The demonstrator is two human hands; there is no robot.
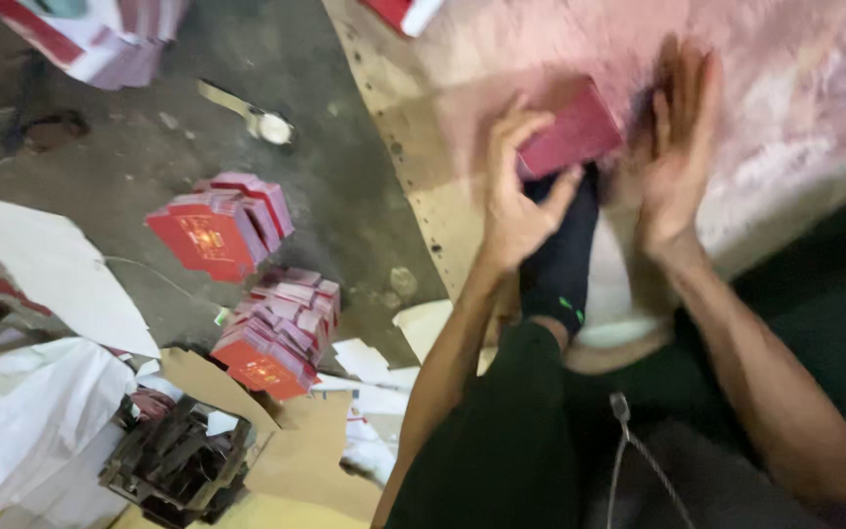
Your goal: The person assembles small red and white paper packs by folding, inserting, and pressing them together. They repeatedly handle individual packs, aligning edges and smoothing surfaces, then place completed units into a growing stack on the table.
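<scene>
the left hand (516,196) grips the near edge of a red booklet stack (572,132) on the pale board (423,167); the right hand (677,147) is open, flat beside it; blur hides contact; a one-sided squeeze could likely skew or spill the stack.

a: what's in my hands?
b: left hand (516,201) and right hand (676,147) flank a red packet stack (572,132) near the board's (423,147) left edge; more red stacks (246,284) lie on the floor.
</scene>
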